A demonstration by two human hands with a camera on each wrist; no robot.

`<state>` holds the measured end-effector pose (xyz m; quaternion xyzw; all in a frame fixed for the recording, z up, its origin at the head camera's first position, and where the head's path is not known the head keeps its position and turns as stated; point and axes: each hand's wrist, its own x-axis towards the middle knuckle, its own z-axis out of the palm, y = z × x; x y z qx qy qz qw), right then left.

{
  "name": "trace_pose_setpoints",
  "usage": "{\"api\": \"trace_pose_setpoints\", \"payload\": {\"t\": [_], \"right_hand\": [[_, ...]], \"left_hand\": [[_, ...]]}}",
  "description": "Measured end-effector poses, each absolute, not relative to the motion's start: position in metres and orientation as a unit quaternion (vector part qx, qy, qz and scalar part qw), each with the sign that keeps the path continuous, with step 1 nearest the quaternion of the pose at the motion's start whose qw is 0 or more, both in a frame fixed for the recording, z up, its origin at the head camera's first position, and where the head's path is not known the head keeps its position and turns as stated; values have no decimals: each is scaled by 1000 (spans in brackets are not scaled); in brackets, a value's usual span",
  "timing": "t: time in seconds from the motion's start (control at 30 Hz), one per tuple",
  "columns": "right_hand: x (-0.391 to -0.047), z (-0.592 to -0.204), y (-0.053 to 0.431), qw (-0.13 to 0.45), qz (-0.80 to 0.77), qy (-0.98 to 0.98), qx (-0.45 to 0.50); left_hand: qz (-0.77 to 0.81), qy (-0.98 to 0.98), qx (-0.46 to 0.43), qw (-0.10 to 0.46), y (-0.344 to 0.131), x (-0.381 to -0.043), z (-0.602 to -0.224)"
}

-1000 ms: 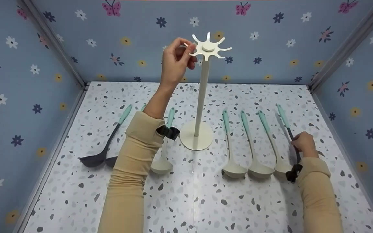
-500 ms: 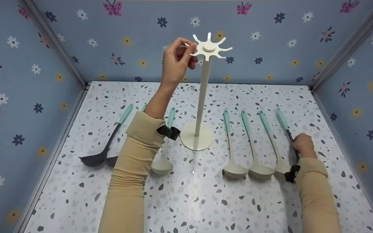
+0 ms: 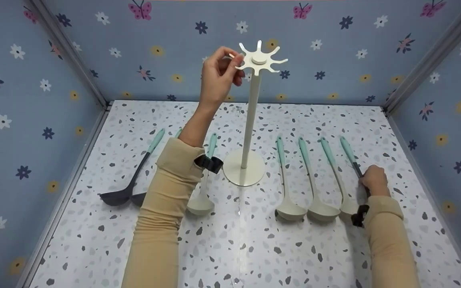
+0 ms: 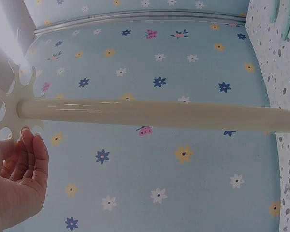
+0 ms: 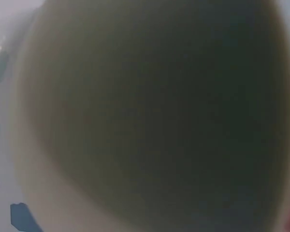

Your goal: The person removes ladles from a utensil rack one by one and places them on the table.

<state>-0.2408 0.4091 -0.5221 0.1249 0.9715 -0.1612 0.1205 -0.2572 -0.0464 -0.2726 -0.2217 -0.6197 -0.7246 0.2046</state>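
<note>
A cream stand (image 3: 250,120) rises from a round base, topped by a star-shaped ring of hooks (image 3: 259,60). My left hand (image 3: 217,76) pinches one of the left hooks between thumb and fingers; the left wrist view shows the hand (image 4: 21,176) at the ring's edge beside the pole (image 4: 150,113). At the right end of the row, my right hand (image 3: 374,180) grips the dark shaft of a mint-handled ladle (image 3: 348,150). Its bowl is hidden behind the hand and sleeve. A blurred pale ladle bowl (image 5: 111,121) fills most of the right wrist view.
Cream ladles with mint handles lie right of the stand: one (image 3: 290,210), a second (image 3: 322,210) and a third (image 3: 348,204). On the left lie a dark ladle (image 3: 116,197), another partly under the left arm (image 3: 137,199), and a cream one (image 3: 200,204). Flowered walls enclose the speckled table (image 3: 230,248).
The handle end of the dark ladle in my right hand has come down toward the table, its separate shadow now gone. That hand has shifted slightly; my left hand stays on the hook.
</note>
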Motion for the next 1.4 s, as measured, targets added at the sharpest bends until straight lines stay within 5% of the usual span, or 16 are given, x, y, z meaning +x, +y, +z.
{"api": "trace_pose_setpoints", "payload": {"t": [0.9,1.4], "right_hand": [[-236,-518,404,134,-155,972,118],[-235,-494,368,86,-220,970,50]], "left_hand": [[-724,-621,-220,206,-46,-269,-283],[-722,-626,-212,205,-44,-270,-284]]}}
